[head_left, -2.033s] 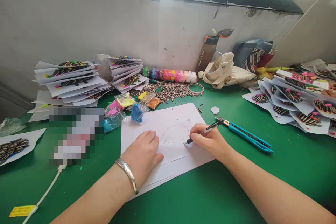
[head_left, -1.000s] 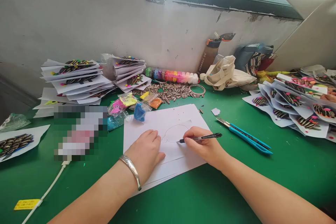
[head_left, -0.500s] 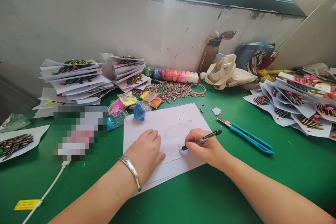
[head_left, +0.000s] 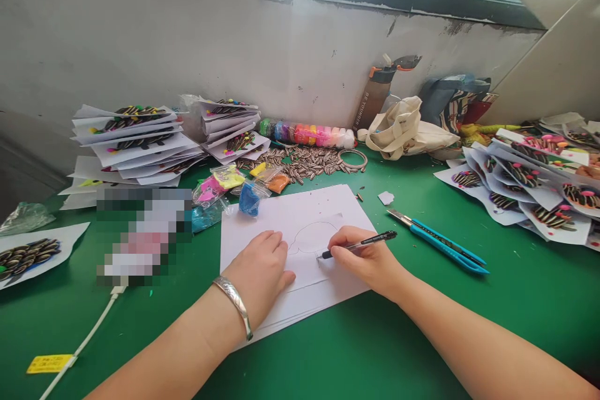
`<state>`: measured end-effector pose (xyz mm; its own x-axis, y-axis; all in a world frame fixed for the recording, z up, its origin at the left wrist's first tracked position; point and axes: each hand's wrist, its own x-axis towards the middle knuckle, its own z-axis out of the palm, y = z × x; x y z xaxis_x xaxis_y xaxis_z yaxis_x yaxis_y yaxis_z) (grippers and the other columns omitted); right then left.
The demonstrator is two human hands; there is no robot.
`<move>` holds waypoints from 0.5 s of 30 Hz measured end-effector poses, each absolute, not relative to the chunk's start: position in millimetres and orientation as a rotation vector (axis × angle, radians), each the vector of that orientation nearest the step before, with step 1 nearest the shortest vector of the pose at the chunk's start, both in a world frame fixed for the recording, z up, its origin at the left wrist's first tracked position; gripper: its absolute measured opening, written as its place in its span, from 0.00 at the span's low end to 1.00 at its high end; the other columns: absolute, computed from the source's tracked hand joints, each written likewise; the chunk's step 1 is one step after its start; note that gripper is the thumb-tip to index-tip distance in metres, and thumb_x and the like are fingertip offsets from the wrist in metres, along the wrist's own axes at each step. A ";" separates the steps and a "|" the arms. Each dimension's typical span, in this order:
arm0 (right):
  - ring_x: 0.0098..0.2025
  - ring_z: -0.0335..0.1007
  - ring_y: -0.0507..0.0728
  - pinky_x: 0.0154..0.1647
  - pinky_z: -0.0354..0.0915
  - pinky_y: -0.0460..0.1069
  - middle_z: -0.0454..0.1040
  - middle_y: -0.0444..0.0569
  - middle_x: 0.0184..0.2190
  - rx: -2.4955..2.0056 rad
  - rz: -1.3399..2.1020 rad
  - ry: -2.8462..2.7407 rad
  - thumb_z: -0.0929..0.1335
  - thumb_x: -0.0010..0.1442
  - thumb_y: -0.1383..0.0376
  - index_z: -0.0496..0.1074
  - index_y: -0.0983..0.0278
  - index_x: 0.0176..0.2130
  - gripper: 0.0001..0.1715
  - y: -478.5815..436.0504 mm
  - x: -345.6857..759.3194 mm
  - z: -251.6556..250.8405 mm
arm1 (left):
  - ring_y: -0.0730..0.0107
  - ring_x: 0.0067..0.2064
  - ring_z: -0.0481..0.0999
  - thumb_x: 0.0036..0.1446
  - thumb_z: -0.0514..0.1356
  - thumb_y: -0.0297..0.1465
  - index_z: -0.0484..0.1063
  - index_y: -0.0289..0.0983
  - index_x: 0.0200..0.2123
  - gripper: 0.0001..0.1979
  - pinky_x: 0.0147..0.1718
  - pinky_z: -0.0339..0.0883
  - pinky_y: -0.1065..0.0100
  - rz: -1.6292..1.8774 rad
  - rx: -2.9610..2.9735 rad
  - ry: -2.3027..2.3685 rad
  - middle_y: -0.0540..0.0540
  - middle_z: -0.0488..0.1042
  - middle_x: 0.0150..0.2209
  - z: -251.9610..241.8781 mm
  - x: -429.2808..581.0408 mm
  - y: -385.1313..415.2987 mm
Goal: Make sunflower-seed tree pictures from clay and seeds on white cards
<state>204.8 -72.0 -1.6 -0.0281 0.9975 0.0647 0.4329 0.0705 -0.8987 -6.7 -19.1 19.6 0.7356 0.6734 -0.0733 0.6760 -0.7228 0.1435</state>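
Note:
My right hand (head_left: 368, 259) grips a black pen (head_left: 359, 244), its tip on or just over the white paper (head_left: 300, 203). A thin drawn outline (head_left: 313, 225), rounded at the top, shows on the sheet, partly covered by my right hand. On the left part of the paper my left hand (head_left: 260, 269) lies flat with its fingers stretched out, a silver bangle (head_left: 233, 300) round the wrist. More sheets lie under the top one. To the right of the paper rests a blue utility knife (head_left: 440, 244).
Bagged coloured clay (head_left: 248, 199) touches the paper's upper left. Behind it are loose sunflower seeds (head_left: 304, 162) and a tape roll (head_left: 352, 161). Stacked seed pictures (head_left: 145, 137) stand left, others (head_left: 529, 181) right. A bottle (head_left: 372, 100) and canvas bag (head_left: 398, 128) stand by the wall.
My right hand and the pen tip have shifted slightly left and up across the drawing. My left hand has stayed in place.

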 end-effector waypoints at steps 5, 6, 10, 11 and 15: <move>0.31 0.66 0.54 0.32 0.62 0.48 0.70 0.44 0.24 -1.468 0.954 -1.556 0.65 0.54 0.67 0.71 0.62 0.25 0.07 -72.6 204.6 -1.5 | 0.51 0.54 0.68 0.56 0.60 0.31 0.72 0.30 0.42 0.12 0.54 0.62 0.56 -0.131 2.782 1.100 0.33 0.72 0.50 22.7 -4.4 -19.2; 0.31 0.66 0.54 0.32 0.62 0.48 0.70 0.44 0.24 -1.463 0.968 -1.549 0.65 0.54 0.67 0.71 0.62 0.25 0.07 -72.7 205.1 -1.9 | 0.51 0.55 0.68 0.56 0.60 0.31 0.72 0.29 0.42 0.13 0.54 0.61 0.56 -0.146 2.782 1.097 0.33 0.72 0.50 23.3 -4.2 -19.4; 0.32 0.66 0.54 0.34 0.62 0.48 0.71 0.45 0.27 -1.452 0.965 -1.456 0.66 0.57 0.63 0.73 0.62 0.28 0.08 -70.4 212.1 -4.3 | 0.51 0.55 0.68 0.56 0.60 0.31 0.72 0.30 0.43 0.12 0.54 0.62 0.56 -0.149 2.796 1.095 0.34 0.72 0.50 23.5 -5.1 -20.1; 0.32 0.66 0.54 0.34 0.62 0.48 0.72 0.45 0.28 -1.466 0.929 -1.404 0.66 0.58 0.61 0.74 0.62 0.30 0.09 -69.0 215.7 -5.1 | 0.52 0.55 0.68 0.57 0.60 0.31 0.72 0.30 0.43 0.12 0.54 0.62 0.57 -0.148 2.799 1.096 0.34 0.72 0.50 23.1 -5.7 -20.2; 0.28 0.66 0.53 0.31 0.63 0.49 0.73 0.46 0.28 -1.567 0.721 -1.249 0.65 0.60 0.55 0.73 0.61 0.44 0.17 -62.0 238.0 -9.7 | 0.51 0.56 0.67 0.57 0.59 0.31 0.72 0.30 0.44 0.14 0.55 0.61 0.56 -0.148 2.810 1.099 0.33 0.72 0.51 20.9 -7.2 -20.2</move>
